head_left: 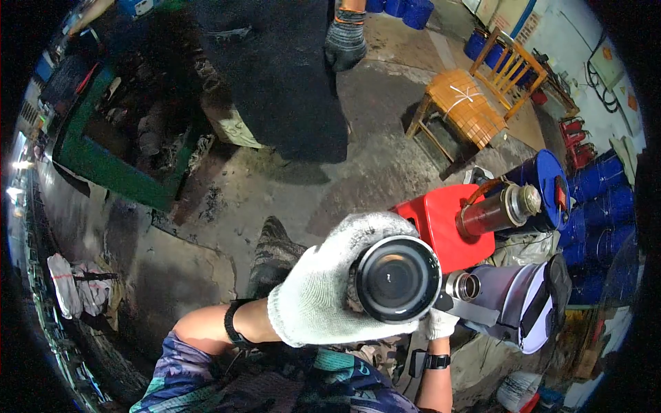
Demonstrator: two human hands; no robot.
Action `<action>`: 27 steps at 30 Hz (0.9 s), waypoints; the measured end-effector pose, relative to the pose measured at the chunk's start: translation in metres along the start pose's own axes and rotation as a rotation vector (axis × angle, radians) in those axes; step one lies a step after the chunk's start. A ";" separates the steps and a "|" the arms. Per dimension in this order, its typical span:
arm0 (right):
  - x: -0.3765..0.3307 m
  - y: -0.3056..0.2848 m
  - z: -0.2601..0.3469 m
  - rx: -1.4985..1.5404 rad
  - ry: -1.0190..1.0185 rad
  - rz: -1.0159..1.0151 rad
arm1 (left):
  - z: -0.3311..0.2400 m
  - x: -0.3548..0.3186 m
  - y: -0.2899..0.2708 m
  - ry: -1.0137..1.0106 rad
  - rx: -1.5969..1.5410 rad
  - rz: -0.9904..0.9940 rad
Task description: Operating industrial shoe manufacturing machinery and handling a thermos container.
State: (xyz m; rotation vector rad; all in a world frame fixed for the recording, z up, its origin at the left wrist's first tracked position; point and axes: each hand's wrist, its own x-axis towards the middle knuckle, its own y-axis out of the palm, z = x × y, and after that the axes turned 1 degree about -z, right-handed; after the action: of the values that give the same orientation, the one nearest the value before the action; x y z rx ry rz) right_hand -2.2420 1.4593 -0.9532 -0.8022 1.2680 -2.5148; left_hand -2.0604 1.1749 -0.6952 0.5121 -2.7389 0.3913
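My left hand, in a white knitted glove with dark smudges, is wrapped around a dark cylindrical container. The container's round black end, marked with concentric rings, faces up toward me; its other end is hidden. My right hand, also in a white glove, is just below and behind the container, with its fingers mostly out of sight. Close by that hand are an uncovered steel flask mouth and a flat grey strip. Whether the right hand grips either one does not show.
Right of my hands, a red stool bears a brown-and-steel flask. Beside it are a pale lilac container and a blue drum. Ahead, a wooden chair stands near another person's grey-gloved hand at a black sheet.
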 end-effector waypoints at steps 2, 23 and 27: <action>0.007 -0.001 0.008 -0.019 -0.001 0.006 | -0.003 0.005 -0.003 -0.023 0.041 0.085; -0.019 0.012 -0.027 -0.017 0.002 0.014 | 0.049 -0.009 0.011 0.020 -0.606 0.333; -0.023 0.017 -0.032 0.144 0.163 -0.006 | 0.060 -0.015 0.009 -0.116 -0.732 0.380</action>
State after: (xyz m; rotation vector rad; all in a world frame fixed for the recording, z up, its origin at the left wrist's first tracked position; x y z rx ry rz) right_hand -2.2416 1.4806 -0.9904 -0.5807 1.1142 -2.6860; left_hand -2.0662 1.1684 -0.7567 -0.1831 -2.8103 -0.5682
